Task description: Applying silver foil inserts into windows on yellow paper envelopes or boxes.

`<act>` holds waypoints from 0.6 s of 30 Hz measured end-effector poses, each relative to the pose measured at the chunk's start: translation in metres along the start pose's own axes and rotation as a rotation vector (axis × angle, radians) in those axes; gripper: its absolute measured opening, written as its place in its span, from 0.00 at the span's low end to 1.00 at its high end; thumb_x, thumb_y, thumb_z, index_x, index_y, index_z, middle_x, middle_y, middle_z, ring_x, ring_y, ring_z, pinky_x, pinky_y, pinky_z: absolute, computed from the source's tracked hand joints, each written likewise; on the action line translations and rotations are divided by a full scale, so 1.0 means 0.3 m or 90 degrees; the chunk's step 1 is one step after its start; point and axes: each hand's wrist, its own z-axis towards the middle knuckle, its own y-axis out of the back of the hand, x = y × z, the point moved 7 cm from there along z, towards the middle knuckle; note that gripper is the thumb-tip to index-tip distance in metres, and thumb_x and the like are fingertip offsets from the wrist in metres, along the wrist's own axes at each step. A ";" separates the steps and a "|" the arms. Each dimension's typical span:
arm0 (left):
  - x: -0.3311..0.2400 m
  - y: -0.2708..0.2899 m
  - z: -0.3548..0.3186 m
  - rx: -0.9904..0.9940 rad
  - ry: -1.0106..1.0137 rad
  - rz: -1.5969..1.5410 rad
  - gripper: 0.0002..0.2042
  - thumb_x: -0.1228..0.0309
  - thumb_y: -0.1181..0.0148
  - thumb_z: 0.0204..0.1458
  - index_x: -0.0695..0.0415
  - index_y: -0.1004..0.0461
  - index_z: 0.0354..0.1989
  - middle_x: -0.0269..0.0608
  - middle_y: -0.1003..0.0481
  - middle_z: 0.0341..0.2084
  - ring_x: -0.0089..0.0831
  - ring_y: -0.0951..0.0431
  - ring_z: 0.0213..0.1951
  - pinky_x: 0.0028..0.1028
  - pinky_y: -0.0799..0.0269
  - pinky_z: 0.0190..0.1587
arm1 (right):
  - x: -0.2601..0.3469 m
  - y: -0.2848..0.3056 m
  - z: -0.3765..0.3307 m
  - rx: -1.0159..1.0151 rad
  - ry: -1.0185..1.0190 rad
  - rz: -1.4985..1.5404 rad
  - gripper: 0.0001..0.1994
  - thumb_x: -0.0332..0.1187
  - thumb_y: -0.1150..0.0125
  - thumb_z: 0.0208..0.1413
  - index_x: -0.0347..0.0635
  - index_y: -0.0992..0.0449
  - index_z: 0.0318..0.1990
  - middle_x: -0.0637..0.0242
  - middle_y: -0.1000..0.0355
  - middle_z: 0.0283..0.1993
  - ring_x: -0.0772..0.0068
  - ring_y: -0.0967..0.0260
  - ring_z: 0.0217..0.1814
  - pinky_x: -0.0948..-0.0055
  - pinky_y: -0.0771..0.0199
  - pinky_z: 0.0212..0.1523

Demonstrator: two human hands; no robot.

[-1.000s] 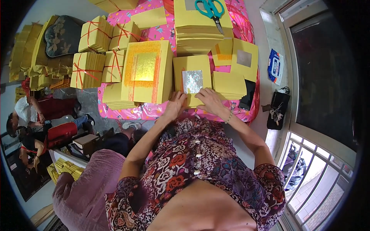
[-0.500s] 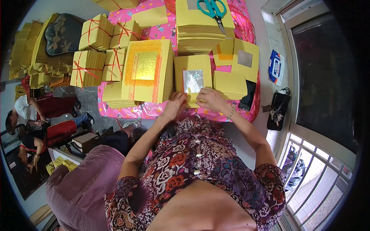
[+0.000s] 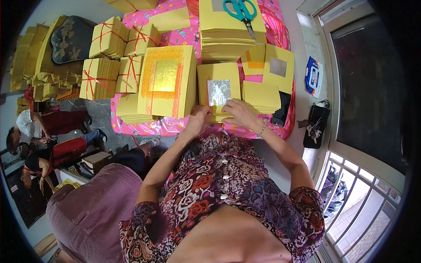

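In front of me stands a stack of yellow paper point(image 3: 202, 81) whose top sheet bears a silver foil square point(image 3: 219, 92). Both hands work at the near edge of that sheet, one at each side. The fingers of my left hand point(image 3: 200, 118) are bent and closed on the edge near its left corner. Opposite, my right hand point(image 3: 240, 115) pinches the edge, its fingers curled over the top. Between them the strip of paper seems turned up. Left of this, close to my left hand, a taller yellow stack point(image 3: 190, 83) has a gold foil square with an orange border.
Teal-handled scissors point(image 3: 240, 14) lie on a tall paper stack behind. Bundles tied with red string point(image 3: 100, 79) stand at left; loose yellow sheets point(image 3: 280, 81) and a black phone point(image 3: 283, 107) lie right. A pink patterned cover point(image 3: 153, 128) covers the table. Other people point(image 3: 35, 162) sit at far left.
My fingers have shifted slightly along the sheet's near edge, my right hand a little leftward. At left, the nearby person in purple and another person's arms have moved a little.
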 end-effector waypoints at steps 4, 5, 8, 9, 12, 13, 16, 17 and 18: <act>-0.010 0.003 0.002 -0.019 -0.032 0.015 0.10 0.78 0.42 0.49 0.61 0.32 0.40 0.53 0.28 0.37 0.54 0.29 0.44 0.46 0.31 0.43 | 0.024 0.006 0.017 -0.010 -0.015 -0.046 0.22 0.40 0.27 0.40 0.42 0.32 0.38 0.61 0.36 0.38 0.57 0.35 0.46 0.59 0.30 0.44; -0.009 0.004 0.003 -0.025 -0.041 0.023 0.10 0.77 0.42 0.49 0.61 0.33 0.40 0.52 0.28 0.38 0.54 0.29 0.44 0.46 0.31 0.43 | 0.024 0.005 0.020 -0.010 -0.014 -0.046 0.22 0.40 0.27 0.40 0.42 0.32 0.38 0.61 0.36 0.38 0.57 0.35 0.46 0.59 0.30 0.44; -0.012 0.003 0.002 -0.026 -0.066 0.051 0.09 0.76 0.43 0.51 0.61 0.32 0.39 0.52 0.28 0.38 0.54 0.30 0.44 0.46 0.31 0.44 | 0.010 -0.005 0.031 0.020 -0.025 -0.073 0.22 0.40 0.27 0.40 0.42 0.32 0.38 0.61 0.36 0.38 0.57 0.34 0.45 0.59 0.30 0.43; -0.012 0.003 0.001 -0.025 -0.066 0.051 0.09 0.76 0.43 0.51 0.61 0.32 0.39 0.52 0.28 0.38 0.54 0.30 0.44 0.46 0.31 0.44 | 0.009 -0.011 0.033 0.043 -0.016 -0.070 0.20 0.41 0.29 0.42 0.42 0.32 0.38 0.61 0.36 0.38 0.57 0.34 0.44 0.59 0.31 0.43; -0.018 0.002 0.001 -0.009 -0.054 0.039 0.08 0.76 0.43 0.52 0.61 0.32 0.39 0.52 0.29 0.38 0.54 0.29 0.43 0.46 0.31 0.43 | -0.002 -0.026 0.032 0.067 0.006 -0.068 0.17 0.41 0.33 0.46 0.41 0.30 0.37 0.61 0.35 0.37 0.57 0.33 0.42 0.59 0.31 0.43; -0.014 0.002 0.000 -0.010 -0.048 0.034 0.08 0.76 0.44 0.53 0.61 0.32 0.39 0.52 0.29 0.38 0.54 0.29 0.43 0.45 0.31 0.43 | -0.002 -0.030 0.032 0.070 0.019 -0.070 0.16 0.42 0.34 0.48 0.40 0.28 0.36 0.61 0.34 0.36 0.58 0.31 0.42 0.59 0.30 0.42; -0.009 0.010 0.002 -0.024 -0.068 0.031 0.07 0.75 0.44 0.53 0.61 0.32 0.40 0.52 0.29 0.36 0.54 0.29 0.43 0.45 0.30 0.42 | -0.012 -0.024 0.041 0.058 0.017 -0.054 0.13 0.41 0.36 0.51 0.40 0.24 0.32 0.63 0.32 0.33 0.58 0.29 0.39 0.59 0.29 0.38; -0.014 0.015 0.001 -0.038 -0.093 0.032 0.08 0.75 0.45 0.54 0.61 0.32 0.41 0.52 0.28 0.36 0.54 0.29 0.43 0.46 0.30 0.42 | -0.010 -0.018 0.045 0.059 0.018 -0.054 0.13 0.41 0.36 0.51 0.40 0.24 0.32 0.63 0.32 0.33 0.58 0.29 0.39 0.59 0.29 0.38; -0.011 0.013 0.000 -0.039 -0.092 0.032 0.08 0.75 0.45 0.54 0.61 0.32 0.41 0.52 0.28 0.36 0.54 0.29 0.43 0.46 0.30 0.42 | -0.017 -0.010 0.048 0.060 -0.006 -0.021 0.13 0.41 0.36 0.51 0.40 0.24 0.29 0.62 0.31 0.32 0.57 0.29 0.37 0.58 0.29 0.38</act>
